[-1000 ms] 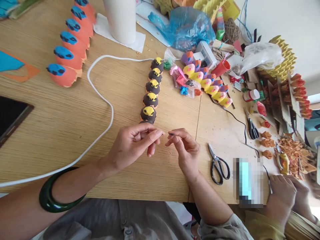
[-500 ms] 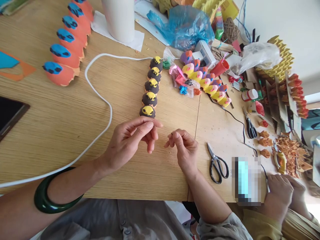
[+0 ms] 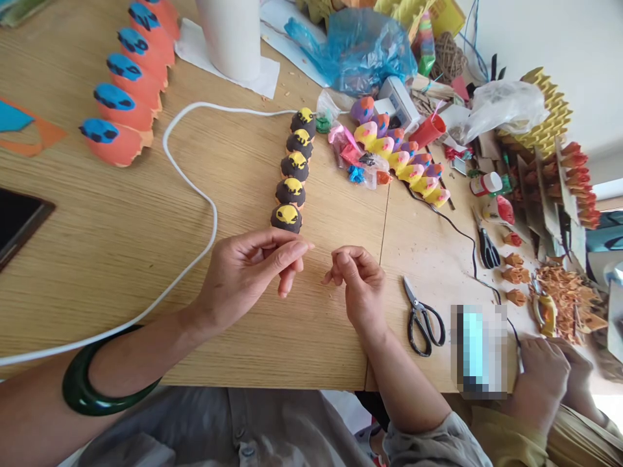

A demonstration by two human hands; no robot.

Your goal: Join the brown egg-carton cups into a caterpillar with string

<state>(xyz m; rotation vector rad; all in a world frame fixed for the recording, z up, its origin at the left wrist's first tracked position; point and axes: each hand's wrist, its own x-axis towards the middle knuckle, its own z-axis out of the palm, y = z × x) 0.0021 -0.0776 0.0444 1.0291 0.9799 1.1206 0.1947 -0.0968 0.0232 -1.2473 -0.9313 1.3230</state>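
Observation:
My left hand (image 3: 256,275) hovers over the table just in front of a row of black humps with yellow tops (image 3: 293,170). Its thumb and index finger are pressed together, and anything between them is too small to make out. A short gap to the right, my right hand (image 3: 363,282) has thumb and fingers pinched as well, with whatever they may hold hidden. Black-handled scissors (image 3: 424,321) lie slightly open on the table to the right of my right hand.
A white cable (image 3: 214,220) curves across the table on the left. Orange humps with blue tops (image 3: 131,97) and a paper roll (image 3: 231,39) stand behind it. Yellow-and-pink humps (image 3: 402,162) and a blue plastic bag (image 3: 365,52) lie further back. Another person's hands (image 3: 545,370) rest at far right.
My left thumb has stretched forward to meet the index fingertip, closing the pinch. My right fingers have curled in slightly. The things on the table stay where they were.

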